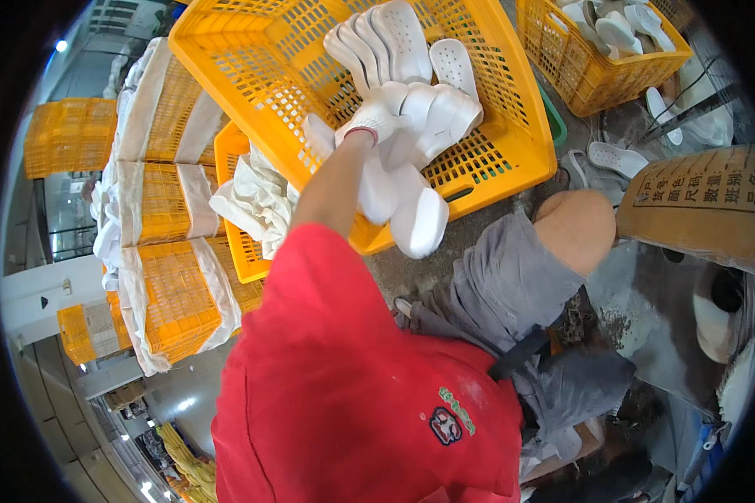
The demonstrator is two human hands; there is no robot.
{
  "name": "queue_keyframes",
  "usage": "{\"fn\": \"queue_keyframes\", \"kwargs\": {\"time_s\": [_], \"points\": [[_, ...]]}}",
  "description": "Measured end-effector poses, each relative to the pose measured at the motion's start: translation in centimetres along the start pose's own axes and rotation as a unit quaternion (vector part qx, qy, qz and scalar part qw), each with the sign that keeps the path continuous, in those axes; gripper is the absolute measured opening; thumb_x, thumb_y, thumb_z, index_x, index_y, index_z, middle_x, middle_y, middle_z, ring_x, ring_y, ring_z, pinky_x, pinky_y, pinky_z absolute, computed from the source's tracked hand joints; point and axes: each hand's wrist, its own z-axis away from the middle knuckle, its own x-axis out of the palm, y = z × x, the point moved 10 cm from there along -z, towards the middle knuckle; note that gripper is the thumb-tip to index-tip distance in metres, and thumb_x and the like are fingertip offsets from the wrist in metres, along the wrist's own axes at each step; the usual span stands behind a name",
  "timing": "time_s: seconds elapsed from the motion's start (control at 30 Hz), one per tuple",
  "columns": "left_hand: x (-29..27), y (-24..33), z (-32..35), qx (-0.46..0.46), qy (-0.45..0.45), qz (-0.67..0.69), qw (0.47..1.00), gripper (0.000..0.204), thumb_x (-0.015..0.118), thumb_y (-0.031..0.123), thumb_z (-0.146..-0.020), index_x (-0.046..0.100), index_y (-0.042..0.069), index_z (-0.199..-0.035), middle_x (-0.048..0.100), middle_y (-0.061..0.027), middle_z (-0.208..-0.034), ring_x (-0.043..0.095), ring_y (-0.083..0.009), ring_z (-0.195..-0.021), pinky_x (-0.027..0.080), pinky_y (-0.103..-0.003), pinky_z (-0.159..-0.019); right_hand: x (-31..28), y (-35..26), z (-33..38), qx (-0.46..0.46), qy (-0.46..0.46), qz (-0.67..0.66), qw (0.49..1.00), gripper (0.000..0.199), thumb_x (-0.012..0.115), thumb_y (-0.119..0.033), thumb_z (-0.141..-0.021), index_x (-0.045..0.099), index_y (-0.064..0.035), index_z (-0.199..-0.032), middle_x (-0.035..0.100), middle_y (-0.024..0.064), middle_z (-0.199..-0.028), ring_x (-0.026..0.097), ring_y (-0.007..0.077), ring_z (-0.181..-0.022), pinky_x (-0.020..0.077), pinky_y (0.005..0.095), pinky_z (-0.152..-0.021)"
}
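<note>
My left hand (376,119), in a white knitted glove with a red cuff, reaches into a big tilted yellow crate (512,117). It is closed on white foam clogs (394,180), with its fingers partly hidden among them. Against the hand leans a bunched row of white clogs (440,113), slightly blurred. One white clog (418,225) sticks out past the crate's near rim. Farther inside stands a row of perforated white clogs (403,42), with a single perforated one (453,65) beside it. My right hand is out of sight.
At left, a smaller yellow crate (242,251) holds crumpled white cloth (260,201), beside stacked yellow crates (172,285). Another crate (579,84) of white footwear stands at the far right. White shoes (617,159) lie on the floor near a cardboard box (688,210) and my bent knee.
</note>
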Motion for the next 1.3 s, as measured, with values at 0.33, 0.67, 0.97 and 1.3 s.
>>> {"fn": "queue_keyframes", "kwargs": {"time_s": [0.33, 0.67, 0.97, 1.3], "points": [[-9.8, 3.8, 4.5, 0.076, 0.162, 0.030, 0.983, 0.074, 0.076, 0.060, -0.084, 0.065, -0.007, -0.114, 0.073, -0.0307, -0.109, 0.071, -0.0457, -0.111, 0.056, -0.051, -0.095, 0.5, -10.5, 2.8, -0.146, -0.024, -0.015, 0.989, 0.047, 0.064, -0.011, -0.105, 0.059, 0.0042, -0.150, 0.067, 0.0172, -0.144, 0.066, 0.0258, -0.125, 0.0490, 0.0353, -0.109], [-2.5, 6.9, 21.2, 0.173, 0.060, 0.054, 0.982, 0.050, 0.079, 0.043, -0.089, 0.061, 0.004, -0.114, 0.065, -0.0183, -0.104, 0.063, -0.0394, -0.093, 0.051, -0.049, -0.084, 6.4, -19.9, 6.2, -0.301, -0.096, 0.041, 0.948, 0.037, 0.064, 0.001, -0.100, 0.071, 0.0043, -0.136, 0.076, 0.0180, -0.121, 0.072, 0.0285, -0.109, 0.0548, 0.0381, -0.099], [-11.4, 18.2, 21.8, 0.175, -0.027, 0.445, 0.878, 0.023, 0.083, 0.023, -0.092, 0.074, 0.003, -0.098, 0.075, -0.0109, -0.086, 0.071, -0.0178, -0.074, 0.057, -0.040, -0.068, 6.7, -24.2, 9.6, -0.297, -0.129, -0.114, 0.939, 0.063, 0.078, 0.001, -0.090, 0.060, 0.0029, -0.150, 0.067, 0.0207, -0.141, 0.067, 0.0309, -0.124, 0.0515, 0.0405, -0.108], [-7.1, 43.9, 35.3, 0.564, -0.088, 0.477, 0.668, 0.077, 0.091, 0.041, -0.077, 0.060, -0.001, -0.134, 0.067, -0.0237, -0.122, 0.064, -0.0451, -0.118, 0.051, -0.051, -0.103, -3.5, -16.1, 5.3, -0.015, 0.000, -0.369, 0.929, 0.044, 0.062, -0.014, -0.107, 0.061, 0.0069, -0.145, 0.067, 0.0160, -0.141, 0.067, 0.0234, -0.123, 0.0541, 0.0366, -0.104]]}}
